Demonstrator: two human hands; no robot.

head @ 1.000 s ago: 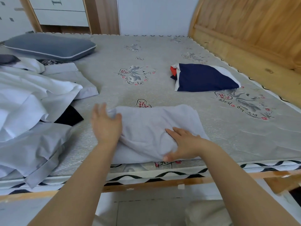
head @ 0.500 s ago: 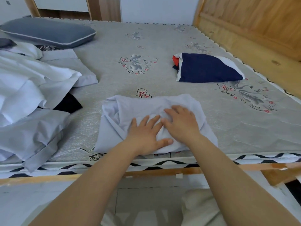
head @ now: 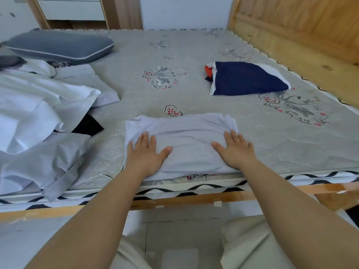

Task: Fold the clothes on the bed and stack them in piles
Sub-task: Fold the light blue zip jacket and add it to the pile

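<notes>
near the front edge of the bed (head: 194, 55), a folded pale lilac garment (head: 186, 140) lies flat on the mattress. left hand (head: 145, 154) presses palm-down on its left side, fingers spread and nothing pinched; right hand (head: 236, 150) presses likewise on its right side, well apart from the left. a folded navy garment (head: 246, 78) sits farther back to the right. unfolded white clothes (head: 33, 109) are heaped at the left beside a grey pillow (head: 60, 45).
</notes>
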